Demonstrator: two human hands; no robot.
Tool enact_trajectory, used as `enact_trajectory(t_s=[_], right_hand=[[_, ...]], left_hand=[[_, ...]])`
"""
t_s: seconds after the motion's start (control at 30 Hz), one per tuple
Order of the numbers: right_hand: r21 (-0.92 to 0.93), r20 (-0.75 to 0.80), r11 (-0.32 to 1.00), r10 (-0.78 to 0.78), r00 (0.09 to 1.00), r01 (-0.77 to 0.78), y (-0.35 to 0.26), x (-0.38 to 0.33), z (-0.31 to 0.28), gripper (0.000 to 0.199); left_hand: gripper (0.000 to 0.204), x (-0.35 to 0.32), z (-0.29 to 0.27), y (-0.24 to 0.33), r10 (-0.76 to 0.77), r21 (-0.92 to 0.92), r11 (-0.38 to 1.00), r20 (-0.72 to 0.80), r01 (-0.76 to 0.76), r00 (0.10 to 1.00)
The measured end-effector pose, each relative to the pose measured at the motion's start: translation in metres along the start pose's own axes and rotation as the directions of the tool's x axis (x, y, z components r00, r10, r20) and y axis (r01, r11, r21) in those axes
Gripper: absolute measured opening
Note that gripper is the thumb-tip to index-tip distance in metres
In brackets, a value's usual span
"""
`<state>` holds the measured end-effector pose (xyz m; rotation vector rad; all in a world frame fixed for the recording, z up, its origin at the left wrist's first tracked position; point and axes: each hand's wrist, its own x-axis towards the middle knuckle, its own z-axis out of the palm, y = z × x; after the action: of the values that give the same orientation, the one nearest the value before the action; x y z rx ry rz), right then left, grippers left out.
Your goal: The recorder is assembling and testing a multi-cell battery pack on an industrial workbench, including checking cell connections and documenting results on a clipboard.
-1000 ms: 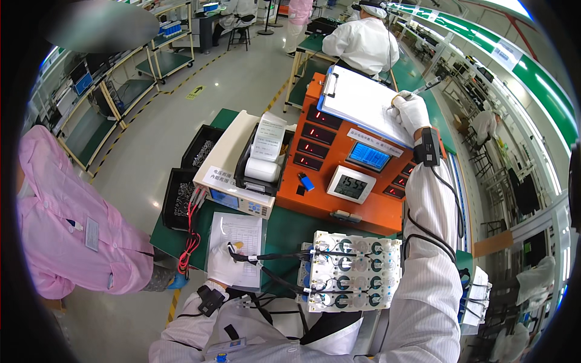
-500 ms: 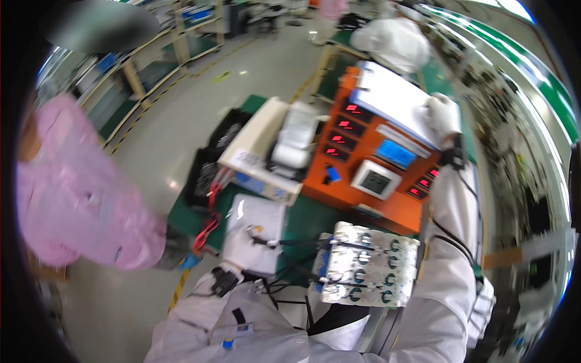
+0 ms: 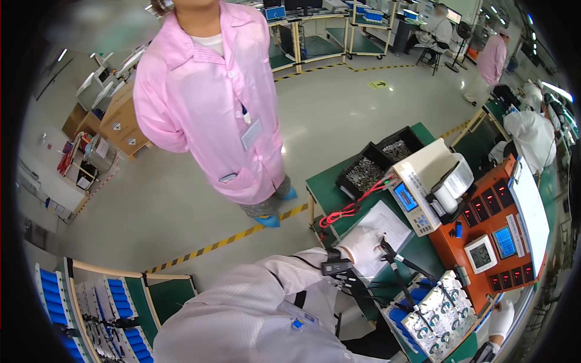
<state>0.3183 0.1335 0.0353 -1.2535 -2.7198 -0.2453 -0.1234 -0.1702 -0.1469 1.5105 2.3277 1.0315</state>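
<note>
Down at the green bench (image 3: 330, 189), left hand (image 3: 363, 243), white-gloved, lying flat on a white paper sheet (image 3: 387, 225), fingers spread and curled a little, pinching the top of a thin black probe (image 3: 396, 272) between fingertips, it seems, though too small to tell for sure. Probe slanting down from the glove toward a battery pack in a grey fixture (image 3: 437, 314), blue cells showing at its near edge, just beside the sheet and nearer the body. Right hand (image 3: 501, 319), also gloved, low at the far right, next to the fixture's corner; grip not readable, mostly cut off by the rim. Red and black leads (image 3: 348, 207) looping across the bench from a beige tester with a small blue screen (image 3: 417, 193) toward the sheet. Behind the tester, black trays of small metal parts (image 3: 378, 163). Right of it, an orange instrument panel (image 3: 493, 233) with red displays and a white meter, tilted. Beyond the bench, a person in a pink smock (image 3: 209, 103) standing on the grey floor, near a yellow-and-black floor stripe (image 3: 230, 241). Lower left, racks of blue cells (image 3: 57, 296).
</note>
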Motion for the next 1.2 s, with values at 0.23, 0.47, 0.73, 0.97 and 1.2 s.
enact_trajectory(t_s=[0.23,0.47,0.73,0.97,1.2], right_hand=[[-0.105,0.095,0.949,0.307,0.947,-0.297,0.058,-0.027,0.049,0.012],[-0.197,0.234,0.935,0.336,0.912,-0.294,0.072,-0.002,0.095,0.010],[-0.189,0.249,0.942,0.319,0.914,-0.278,0.062,0.030,0.111,0.017],[-0.060,0.244,0.970,0.243,0.939,-0.236,0.012,0.051,0.086,0.017],[0.111,0.142,0.982,0.135,0.981,-0.151,-0.008,0.066,0.084,0.018]], left_hand=[[0.022,0.002,0.000,0.000,-0.057,0.031,0.998,0.059,0.055,0.997],[0.026,-0.002,0.016,-0.014,-0.024,0.040,0.999,0.018,0.024,1.000],[0.026,-0.002,0.005,-0.003,-0.056,0.057,0.997,0.034,0.054,0.998],[0.037,0.000,0.003,-0.002,-0.045,0.035,0.998,0.022,0.044,0.999],[0.037,0.001,-0.005,0.005,-0.084,0.115,0.990,0.075,0.075,0.994]])
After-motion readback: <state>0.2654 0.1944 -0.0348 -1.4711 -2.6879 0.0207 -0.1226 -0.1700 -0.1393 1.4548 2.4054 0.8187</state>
